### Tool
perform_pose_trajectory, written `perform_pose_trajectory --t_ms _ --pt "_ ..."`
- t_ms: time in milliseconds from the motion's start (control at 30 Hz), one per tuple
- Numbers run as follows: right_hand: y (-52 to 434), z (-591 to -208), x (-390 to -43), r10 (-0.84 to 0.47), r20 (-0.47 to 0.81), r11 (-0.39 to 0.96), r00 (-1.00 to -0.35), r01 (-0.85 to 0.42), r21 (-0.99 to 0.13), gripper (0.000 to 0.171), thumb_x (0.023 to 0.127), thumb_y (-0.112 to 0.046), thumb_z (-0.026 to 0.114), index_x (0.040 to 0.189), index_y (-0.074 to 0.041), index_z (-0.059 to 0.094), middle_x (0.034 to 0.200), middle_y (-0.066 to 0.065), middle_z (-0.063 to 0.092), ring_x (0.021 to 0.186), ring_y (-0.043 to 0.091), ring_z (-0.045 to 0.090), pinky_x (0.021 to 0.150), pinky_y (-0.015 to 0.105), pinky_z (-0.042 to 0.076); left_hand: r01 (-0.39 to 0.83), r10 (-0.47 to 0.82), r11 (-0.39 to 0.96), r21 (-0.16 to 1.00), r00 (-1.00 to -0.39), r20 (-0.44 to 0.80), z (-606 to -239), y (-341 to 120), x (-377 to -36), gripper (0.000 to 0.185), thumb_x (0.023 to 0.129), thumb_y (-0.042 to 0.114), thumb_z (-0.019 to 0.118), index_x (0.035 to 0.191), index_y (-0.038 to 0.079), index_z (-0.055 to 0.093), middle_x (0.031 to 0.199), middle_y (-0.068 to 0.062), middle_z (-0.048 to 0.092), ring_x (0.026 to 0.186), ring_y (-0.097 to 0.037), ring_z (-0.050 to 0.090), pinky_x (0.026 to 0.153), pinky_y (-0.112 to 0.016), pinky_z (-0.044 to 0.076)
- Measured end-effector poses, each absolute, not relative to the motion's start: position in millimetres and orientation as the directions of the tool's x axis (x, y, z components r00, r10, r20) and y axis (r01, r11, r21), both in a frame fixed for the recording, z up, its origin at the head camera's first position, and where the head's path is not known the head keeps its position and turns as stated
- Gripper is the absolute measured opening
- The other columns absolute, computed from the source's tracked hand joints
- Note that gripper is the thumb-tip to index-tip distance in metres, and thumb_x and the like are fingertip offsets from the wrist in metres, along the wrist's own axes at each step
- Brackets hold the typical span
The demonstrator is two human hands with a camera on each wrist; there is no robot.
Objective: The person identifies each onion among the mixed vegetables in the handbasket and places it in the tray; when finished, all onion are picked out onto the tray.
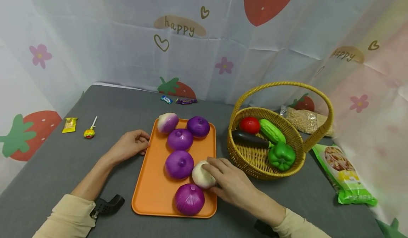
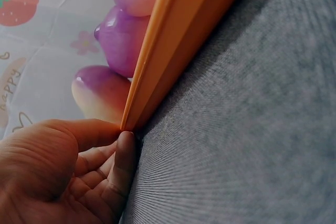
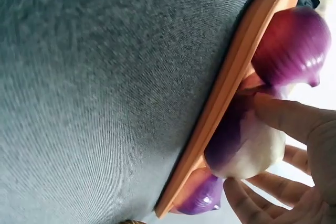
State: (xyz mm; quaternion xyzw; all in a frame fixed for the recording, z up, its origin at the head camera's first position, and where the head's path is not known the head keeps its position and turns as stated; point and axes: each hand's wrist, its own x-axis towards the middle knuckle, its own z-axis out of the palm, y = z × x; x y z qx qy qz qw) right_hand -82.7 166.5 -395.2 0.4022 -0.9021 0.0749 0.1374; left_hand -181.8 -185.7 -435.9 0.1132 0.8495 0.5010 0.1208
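On an orange tray (image 1: 149,195) lie several purple onions (image 1: 179,164) and two white-and-purple turnips, one of them a turnip (image 1: 168,123) at the far left corner. My right hand (image 1: 227,179) grips the other turnip (image 1: 201,176) near the tray's right edge, thumb on one side and fingers round the other. In the right wrist view this turnip (image 3: 257,150) shows its purple side toward the tray rim, between two onions. My left hand (image 1: 130,146) is at the tray's left rim; the left wrist view shows thumb and forefinger pinching that rim (image 2: 144,82).
Right of the tray stands a yellow wicker basket (image 1: 233,153) holding a tomato, an eggplant, a green pepper and a ridged green vegetable. Behind it lie a bag of grains (image 1: 301,119) and a green packet (image 1: 345,174). A lollipop (image 1: 89,133) and wrapped candies (image 1: 186,101) lie farther off.
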Motion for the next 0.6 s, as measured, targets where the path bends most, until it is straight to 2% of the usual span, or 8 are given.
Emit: perform_pose_trajectory --t_ms 333,600 --pt "166.9 -395.3 -82.3 -0.708 0.294 0.656 -0.642 -0.752 -0.064 0.063 0.076 -0.024 0.074 0.135 -0.012 0.055 0.131 0.013 0.059 0.119 0.023 0.058 0.094 0.035 0.056 0.080 0.315 0.476 0.876 -0.945 -0.085 -437.3 -186.1 -182.8 0.035 0.093 0.013 0.061 0.120 -0.009 0.056 0.097 -0.018 0.069 0.070 -0.007 0.063 0.065 -0.022 0.055" --pt "163.3 -398.4 -86.2 -0.707 0.342 0.645 -0.620 -0.762 -0.048 0.055 0.077 -0.020 0.079 0.128 -0.012 0.059 0.128 0.012 0.061 0.116 0.024 0.060 0.093 0.034 0.056 0.076 0.318 0.472 0.878 -0.944 -0.090 -437.5 -187.2 -181.4 0.037 0.094 0.014 0.061 0.122 -0.009 0.055 0.098 -0.019 0.068 0.072 -0.008 0.064 0.067 -0.022 0.056"
